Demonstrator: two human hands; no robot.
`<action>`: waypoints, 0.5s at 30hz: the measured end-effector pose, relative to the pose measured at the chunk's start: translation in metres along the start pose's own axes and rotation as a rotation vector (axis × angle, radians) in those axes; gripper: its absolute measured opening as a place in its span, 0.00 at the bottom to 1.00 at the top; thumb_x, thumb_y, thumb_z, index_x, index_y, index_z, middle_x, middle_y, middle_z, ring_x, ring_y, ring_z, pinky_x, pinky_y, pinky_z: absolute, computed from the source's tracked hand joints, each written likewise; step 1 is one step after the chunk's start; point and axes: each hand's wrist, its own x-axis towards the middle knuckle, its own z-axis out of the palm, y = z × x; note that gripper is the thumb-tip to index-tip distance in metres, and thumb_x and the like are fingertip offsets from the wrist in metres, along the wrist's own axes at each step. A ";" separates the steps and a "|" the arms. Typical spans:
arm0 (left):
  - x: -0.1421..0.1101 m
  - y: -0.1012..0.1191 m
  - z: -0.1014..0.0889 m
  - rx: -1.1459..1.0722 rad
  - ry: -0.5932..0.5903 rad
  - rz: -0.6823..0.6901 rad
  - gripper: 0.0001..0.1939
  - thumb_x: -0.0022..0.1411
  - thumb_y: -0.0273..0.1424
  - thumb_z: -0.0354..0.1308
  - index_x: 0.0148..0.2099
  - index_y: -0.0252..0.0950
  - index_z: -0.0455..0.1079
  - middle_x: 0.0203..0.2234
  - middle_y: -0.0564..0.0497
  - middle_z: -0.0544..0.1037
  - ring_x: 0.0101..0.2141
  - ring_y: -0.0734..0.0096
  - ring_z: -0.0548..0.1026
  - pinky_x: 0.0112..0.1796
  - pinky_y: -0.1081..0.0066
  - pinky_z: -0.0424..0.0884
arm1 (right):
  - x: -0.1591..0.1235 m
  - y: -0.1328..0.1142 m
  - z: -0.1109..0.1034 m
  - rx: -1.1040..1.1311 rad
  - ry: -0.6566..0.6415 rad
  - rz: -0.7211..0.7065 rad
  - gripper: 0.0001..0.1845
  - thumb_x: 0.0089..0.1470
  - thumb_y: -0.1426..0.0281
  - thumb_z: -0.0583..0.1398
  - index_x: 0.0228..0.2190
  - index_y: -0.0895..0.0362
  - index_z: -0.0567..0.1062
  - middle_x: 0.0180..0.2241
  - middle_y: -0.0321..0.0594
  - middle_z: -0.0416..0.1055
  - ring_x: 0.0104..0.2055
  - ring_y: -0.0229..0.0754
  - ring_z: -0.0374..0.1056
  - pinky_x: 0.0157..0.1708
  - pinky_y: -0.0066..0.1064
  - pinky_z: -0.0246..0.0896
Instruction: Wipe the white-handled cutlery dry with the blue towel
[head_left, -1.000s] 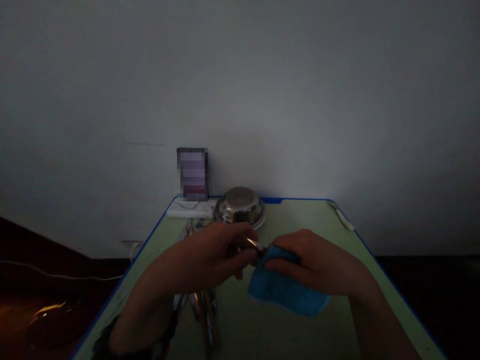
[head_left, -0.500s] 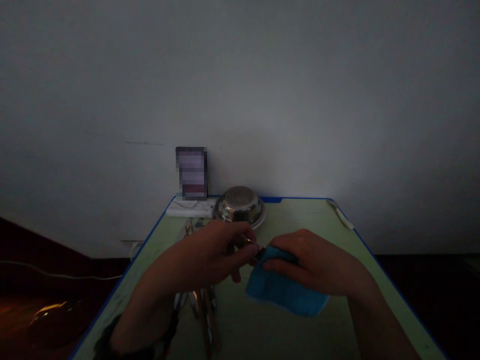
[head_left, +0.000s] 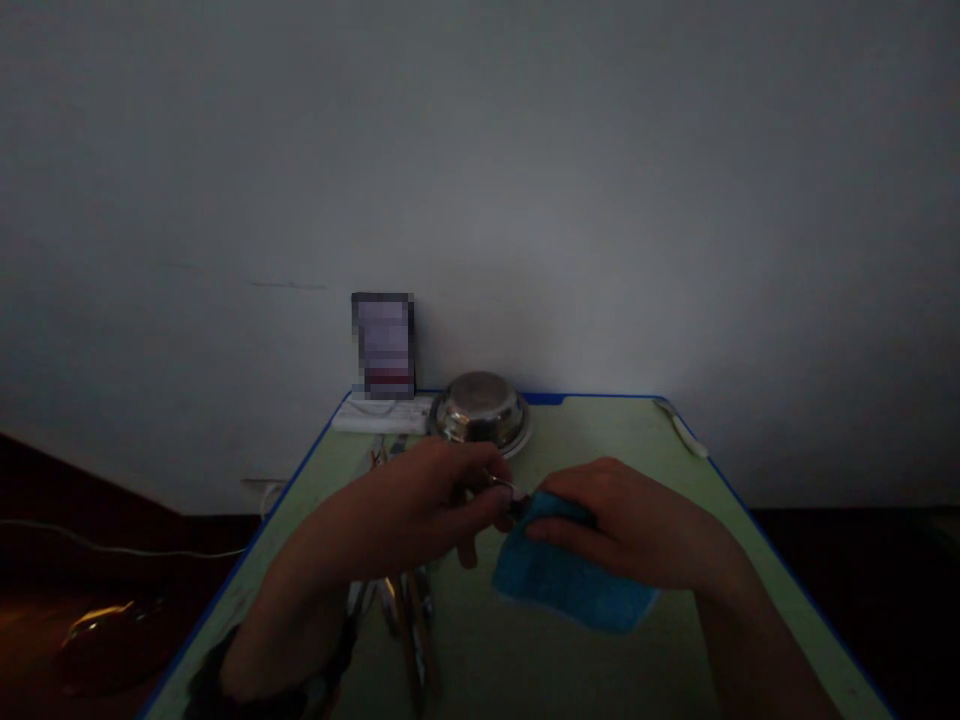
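Observation:
Thumb and fingers of my left hand (head_left: 457, 500) are closed on a thin, shiny metal utensil (head_left: 504, 484), whose kind I cannot make out in the dim light. My right hand (head_left: 607, 520) grips a blue cloth (head_left: 574, 580), folded over the utensil's right end. A loose flap of the cloth hangs below the right fingers. Both hands are close together above the green table (head_left: 570, 670). Under my left forearm lie several utensils (head_left: 409, 620) with metal and wooden-looking parts, partly hidden by the arm.
An upside-down metal bowl (head_left: 480, 410) stands at the table's back edge. Left of it are a white power strip (head_left: 382, 415) and a blurred upright screen (head_left: 386, 345) against the wall. A white-handled utensil (head_left: 682, 430) lies at the right edge.
My left hand has shifted very slightly left at the utensil. The right hand and blue cloth stay almost where they were.

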 end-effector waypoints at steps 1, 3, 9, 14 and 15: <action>0.000 0.000 0.000 0.001 0.003 0.000 0.10 0.64 0.35 0.48 0.33 0.36 0.65 0.22 0.57 0.74 0.22 0.77 0.75 0.22 0.80 0.67 | 0.000 0.000 0.000 -0.002 0.002 0.001 0.19 0.58 0.57 0.52 0.29 0.59 0.71 0.25 0.37 0.70 0.28 0.36 0.65 0.27 0.27 0.51; 0.001 0.000 0.000 0.003 0.009 0.002 0.11 0.64 0.36 0.47 0.33 0.36 0.65 0.24 0.56 0.75 0.22 0.77 0.76 0.23 0.80 0.67 | 0.000 0.000 0.000 -0.007 0.005 0.001 0.19 0.58 0.58 0.52 0.28 0.59 0.71 0.24 0.36 0.70 0.27 0.35 0.65 0.26 0.27 0.50; 0.002 -0.002 0.000 0.034 -0.004 -0.013 0.12 0.63 0.38 0.48 0.32 0.37 0.65 0.20 0.57 0.74 0.22 0.74 0.76 0.22 0.79 0.66 | 0.000 0.000 0.001 -0.020 -0.011 -0.013 0.19 0.58 0.57 0.52 0.29 0.59 0.71 0.25 0.37 0.70 0.28 0.36 0.65 0.28 0.27 0.51; 0.001 -0.001 -0.001 0.030 -0.025 0.001 0.11 0.64 0.37 0.48 0.33 0.37 0.65 0.22 0.57 0.73 0.23 0.75 0.76 0.23 0.79 0.67 | 0.001 -0.001 0.001 -0.037 -0.033 -0.011 0.19 0.59 0.56 0.50 0.29 0.59 0.70 0.25 0.37 0.70 0.29 0.36 0.66 0.28 0.27 0.52; 0.001 -0.001 -0.002 0.028 -0.024 0.005 0.11 0.64 0.36 0.47 0.34 0.37 0.65 0.23 0.57 0.73 0.23 0.75 0.76 0.23 0.79 0.67 | 0.001 -0.001 0.000 -0.034 -0.035 -0.008 0.20 0.59 0.56 0.50 0.29 0.59 0.70 0.25 0.37 0.70 0.29 0.36 0.66 0.29 0.27 0.53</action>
